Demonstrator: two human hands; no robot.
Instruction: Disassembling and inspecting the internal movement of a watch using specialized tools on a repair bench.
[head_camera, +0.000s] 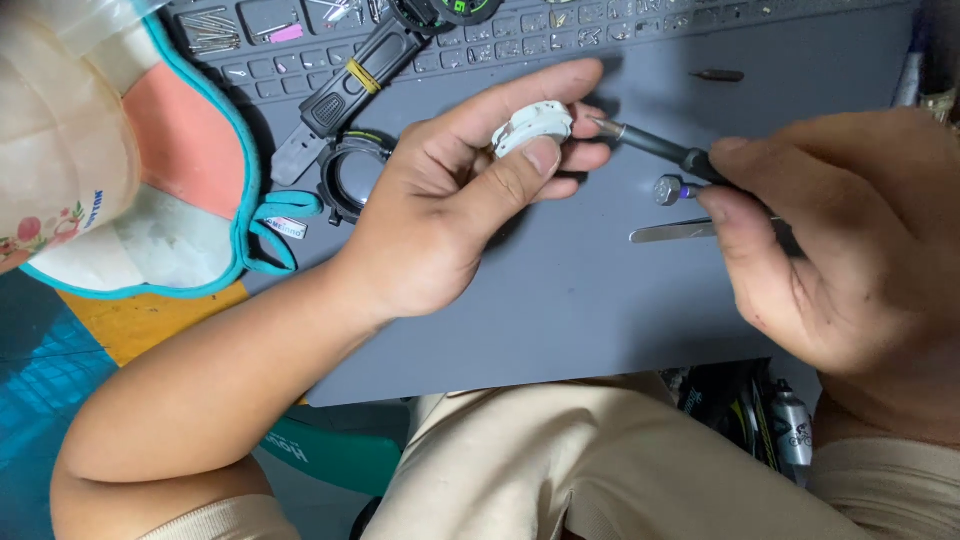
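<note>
The left hand (450, 200) pinches a small white round watch part (532, 126) between thumb and forefinger, above the grey work mat (560, 300). The right hand (830, 240) grips a dark screwdriver (655, 145), its tip just beside the part (contact unclear). A black watch strap (345, 95) and black ring (350, 175) lie far left; tweezers (675, 232) lie near the right hand.

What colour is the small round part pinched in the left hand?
White: the round part in the left hand shows clearly in the head view.
</note>
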